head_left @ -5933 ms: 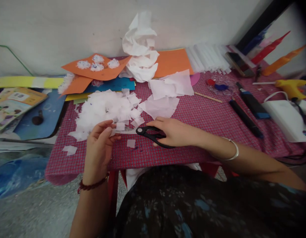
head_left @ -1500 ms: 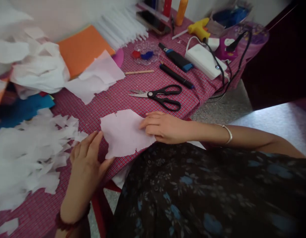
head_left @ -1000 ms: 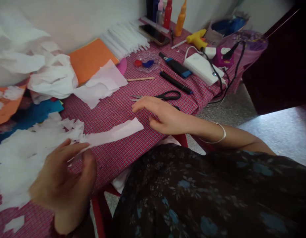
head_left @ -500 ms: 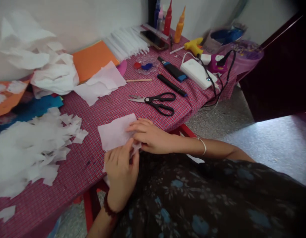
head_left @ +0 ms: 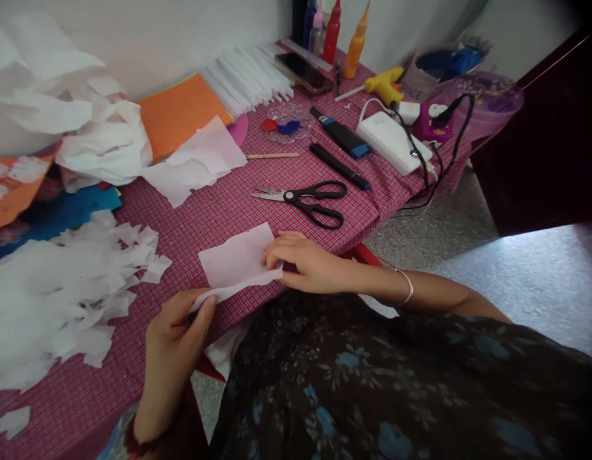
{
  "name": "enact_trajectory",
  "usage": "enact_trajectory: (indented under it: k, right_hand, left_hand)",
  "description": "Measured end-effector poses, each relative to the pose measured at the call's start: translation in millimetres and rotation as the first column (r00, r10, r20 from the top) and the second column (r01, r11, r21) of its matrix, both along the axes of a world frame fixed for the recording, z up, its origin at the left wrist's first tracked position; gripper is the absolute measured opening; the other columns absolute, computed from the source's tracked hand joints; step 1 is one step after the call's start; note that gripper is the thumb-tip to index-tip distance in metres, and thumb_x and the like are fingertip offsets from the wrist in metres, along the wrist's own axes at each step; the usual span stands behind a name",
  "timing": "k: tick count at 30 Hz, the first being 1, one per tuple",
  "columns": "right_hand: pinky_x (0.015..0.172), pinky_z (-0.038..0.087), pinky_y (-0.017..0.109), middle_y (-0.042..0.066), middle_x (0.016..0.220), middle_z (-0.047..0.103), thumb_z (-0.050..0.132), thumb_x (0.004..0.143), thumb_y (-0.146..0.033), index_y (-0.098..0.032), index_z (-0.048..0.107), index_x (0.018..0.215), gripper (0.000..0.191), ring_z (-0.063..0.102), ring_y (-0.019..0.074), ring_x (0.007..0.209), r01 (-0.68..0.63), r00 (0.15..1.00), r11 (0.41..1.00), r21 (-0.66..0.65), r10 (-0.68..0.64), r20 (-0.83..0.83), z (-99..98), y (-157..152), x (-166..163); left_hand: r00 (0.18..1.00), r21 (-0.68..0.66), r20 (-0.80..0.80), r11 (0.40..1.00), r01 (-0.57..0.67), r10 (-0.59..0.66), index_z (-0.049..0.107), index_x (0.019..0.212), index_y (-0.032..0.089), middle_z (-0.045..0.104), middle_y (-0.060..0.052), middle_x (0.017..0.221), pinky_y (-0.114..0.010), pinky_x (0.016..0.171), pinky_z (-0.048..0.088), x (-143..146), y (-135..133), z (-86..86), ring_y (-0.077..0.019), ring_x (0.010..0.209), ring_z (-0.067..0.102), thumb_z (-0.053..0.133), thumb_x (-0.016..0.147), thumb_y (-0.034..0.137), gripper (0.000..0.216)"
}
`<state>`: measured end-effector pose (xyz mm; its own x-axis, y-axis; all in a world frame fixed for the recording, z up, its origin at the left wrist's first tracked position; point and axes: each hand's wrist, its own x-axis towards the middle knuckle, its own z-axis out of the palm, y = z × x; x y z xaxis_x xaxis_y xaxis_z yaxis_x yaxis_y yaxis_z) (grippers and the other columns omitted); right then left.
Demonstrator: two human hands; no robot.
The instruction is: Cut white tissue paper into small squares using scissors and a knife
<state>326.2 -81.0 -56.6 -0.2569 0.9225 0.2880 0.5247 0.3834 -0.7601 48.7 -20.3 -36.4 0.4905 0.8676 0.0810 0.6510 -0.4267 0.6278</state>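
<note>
A pale pink sheet of tissue paper lies near the front edge of the red checked tablecloth. My left hand pinches its near left corner between thumb and fingers. My right hand grips the sheet's right edge with curled fingers. Black-handled scissors lie on the cloth just beyond my right hand, untouched.
A heap of cut white paper pieces covers the left. Crumpled white paper, orange card and pink tissue sheets lie behind. Paint bottles, a phone, a yellow glue gun, markers, a white box sit far right.
The scissors went from my right hand to the table. Both hands took up a pink tissue sheet; my left hand slid from beside the right hand to the sheet's left corner.
</note>
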Motion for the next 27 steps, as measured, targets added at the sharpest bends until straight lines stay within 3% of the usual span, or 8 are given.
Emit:
enact_trajectory:
  k: [4, 7, 10, 14, 18, 27]
  right_hand:
    - [0.088, 0.045, 0.037, 0.003, 0.089, 0.069, 0.056, 0.092, -0.021, -0.02, 0.059, 0.106, 0.014, 0.063, 0.0198, 0.086, 0.155, 0.987, 0.986, -0.063, -0.157, -0.031, 2.8, 6.9, -1.4]
    - [0.082, 0.045, 0.033, -0.001, 0.082, 0.066, 0.056, 0.09, -0.017, -0.018, 0.052, 0.128, 0.039, 0.061, 0.0171, 0.076, 0.225, 0.972, 0.972, -0.066, -0.228, -0.059, 3.1, 11.7, -0.4]
    - [0.08, 0.044, 0.032, -0.003, 0.078, 0.063, 0.055, 0.089, -0.015, -0.018, 0.048, 0.135, 0.047, 0.06, 0.0158, 0.072, 0.236, 0.969, 0.97, -0.053, -0.239, -0.061, -0.9, 14.1, 1.1]
    - [0.08, 0.043, 0.032, -0.002, 0.079, 0.064, 0.055, 0.088, -0.011, -0.019, 0.055, 0.127, 0.04, 0.06, 0.0161, 0.074, 0.248, 0.968, 0.969, 0.007, -0.248, -0.038, -7.0, 13.8, 3.1]
    - [0.081, 0.042, 0.033, 0.002, 0.087, 0.07, 0.051, 0.088, -0.007, -0.019, 0.063, 0.108, 0.027, 0.062, 0.0168, 0.079, 0.226, 0.974, 0.971, 0.083, -0.226, -0.001, -7.2, 12.5, 4.9]
    - [0.08, 0.038, 0.034, 0.004, 0.083, 0.069, 0.054, 0.092, -0.011, -0.015, 0.07, 0.096, 0.016, 0.059, 0.0183, 0.078, 0.194, 0.957, 0.977, 0.089, -0.208, 0.202, -2.3, 11.6, 1.8]
  left_hand:
    - [0.987, 0.05, -0.093, 0.991, -0.127, 0.131, 0.074, 0.088, 0.019, 0.07, 0.0, 0.073, -0.028, 0.063, 0.047, 11.7, 6.9, 4.7, -0.0172, 0.067, 0.063, 0.061, 0.09, 0.04, 0.024]
    - [0.988, 0.064, -0.084, 0.99, -0.126, 0.131, 0.071, 0.08, 0.019, 0.06, 0.003, 0.061, -0.025, 0.057, 0.041, 20.9, 17.6, 6.8, -0.0139, 0.057, 0.054, 0.057, 0.091, 0.039, 0.027]
    - [0.991, 0.007, -0.072, 0.994, -0.109, 0.109, 0.071, 0.083, 0.019, 0.059, 0.004, 0.061, -0.025, 0.055, 0.039, 26.7, 27.6, 7.3, -0.0132, 0.055, 0.052, 0.056, 0.09, 0.041, 0.027]
    - [0.99, -0.155, -0.03, 0.978, -0.141, 0.138, 0.07, 0.102, 0.021, 0.066, 0.002, 0.077, -0.027, 0.063, 0.045, 26.6, 33.5, 5.4, -0.0159, 0.067, 0.059, 0.064, 0.084, 0.046, 0.031]
    - [0.98, -0.29, 0.082, 0.945, -0.149, 0.18, 0.065, 0.118, 0.024, 0.065, 0.002, 0.086, -0.027, 0.072, 0.048, 21.8, 34.1, 1.5, -0.0153, 0.076, 0.06, 0.07, 0.082, 0.039, 0.04]
    - [0.98, -0.057, -0.084, 0.981, -0.184, 0.179, 0.067, 0.121, 0.024, 0.062, 0.003, 0.084, -0.027, 0.069, 0.049, 24.9, 35.3, -3.5, -0.013, 0.069, 0.058, 0.066, 0.083, 0.035, 0.04]
